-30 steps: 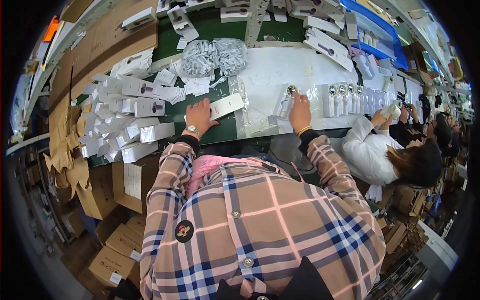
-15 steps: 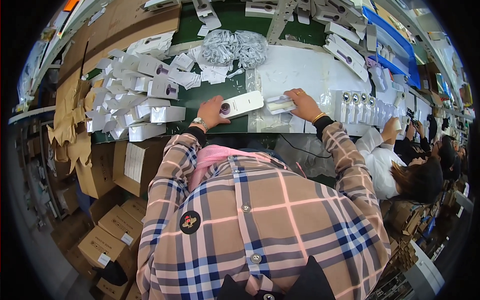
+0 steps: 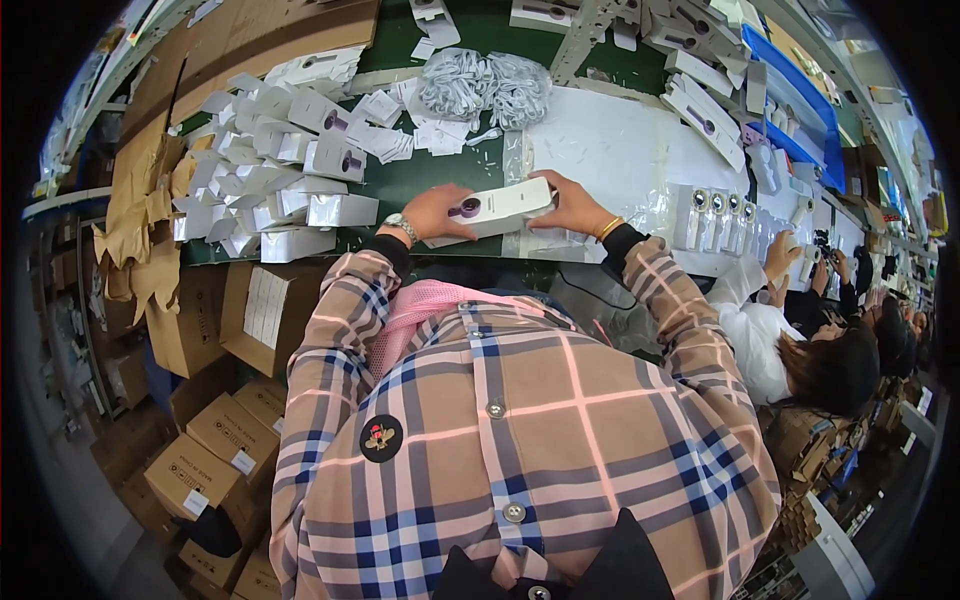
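A long white carton [image 3: 497, 206] with a small dark picture on its lid lies across the near edge of the green bench. My left hand [image 3: 433, 212] grips its left end, a watch on that wrist. Its right end is held by my right hand [image 3: 572, 208], which wears a gold bangle. The carton rests partly on a clear plastic sheet [image 3: 600, 150] spread over the bench.
A heap of white cartons [image 3: 275, 170] lies at the left, bagged white cables [image 3: 485, 85] at the back. Small upright items [image 3: 715, 210] stand in a row to the right. A person in white [image 3: 790, 340] works at my right. Brown cardboard boxes [image 3: 215, 440] stand below the bench.
My hands were apart on the bench, the right one at a small item. They have come together on the white carton, which now lies between them at the near edge.
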The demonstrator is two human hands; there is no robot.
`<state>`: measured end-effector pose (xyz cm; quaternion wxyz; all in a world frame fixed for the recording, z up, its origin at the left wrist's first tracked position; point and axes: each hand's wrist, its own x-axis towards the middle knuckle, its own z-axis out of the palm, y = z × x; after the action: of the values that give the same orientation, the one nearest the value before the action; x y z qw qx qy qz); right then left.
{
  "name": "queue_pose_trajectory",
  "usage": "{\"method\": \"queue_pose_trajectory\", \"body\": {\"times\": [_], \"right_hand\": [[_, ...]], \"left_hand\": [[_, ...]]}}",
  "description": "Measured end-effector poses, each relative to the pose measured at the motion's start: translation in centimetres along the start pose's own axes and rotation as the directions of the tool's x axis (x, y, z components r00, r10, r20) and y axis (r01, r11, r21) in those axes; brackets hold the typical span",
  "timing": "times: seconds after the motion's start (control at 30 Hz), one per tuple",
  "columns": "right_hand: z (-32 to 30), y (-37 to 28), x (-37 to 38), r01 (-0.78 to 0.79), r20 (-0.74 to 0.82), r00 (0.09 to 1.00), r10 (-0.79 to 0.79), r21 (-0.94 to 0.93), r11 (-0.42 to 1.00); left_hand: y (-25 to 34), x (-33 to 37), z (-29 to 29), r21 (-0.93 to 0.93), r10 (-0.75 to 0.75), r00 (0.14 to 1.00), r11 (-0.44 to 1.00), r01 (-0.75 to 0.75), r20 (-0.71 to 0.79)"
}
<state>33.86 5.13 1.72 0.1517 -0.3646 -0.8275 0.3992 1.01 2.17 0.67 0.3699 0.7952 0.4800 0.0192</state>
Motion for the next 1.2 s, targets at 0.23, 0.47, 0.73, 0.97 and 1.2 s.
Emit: {"method": "queue_pose_trajectory", "body": {"times": [0.23,0.47,0.73,0.97,1.2], "right_hand": [[4.0,0.7,2.0,-0.61,0.229,0.705,0.671,0.677,0.411],[5.0,-0.2,5.3,-0.737,0.706,0.458,0.54,0.642,-0.213],[4.2,5.3,11.2,-0.35,-0.118,0.93,0.348,-0.003,0.937],[6.2,3.8,17.3,-0.276,-0.161,0.961,0.224,-0.553,0.786],[4.8,4.7,12.4,-0.152,-0.243,0.968,0.066,-0.356,0.922]], "left_hand": [[-2.0,0.7,0.5,-0.259,-0.15,0.979,0.949,0.181,0.137],[0.3,-0.7,1.3,0.187,-0.041,0.992,0.98,0.062,-0.116],[-1.3,-0.3,3.2,0.17,-0.08,0.983,0.979,0.108,-0.165],[-2.3,-1.7,2.8,0.16,-0.076,0.979,0.981,0.107,-0.19],[-0.8,-1.4,1.9,0.131,0.001,0.993,0.991,0.014,-0.117]]}}
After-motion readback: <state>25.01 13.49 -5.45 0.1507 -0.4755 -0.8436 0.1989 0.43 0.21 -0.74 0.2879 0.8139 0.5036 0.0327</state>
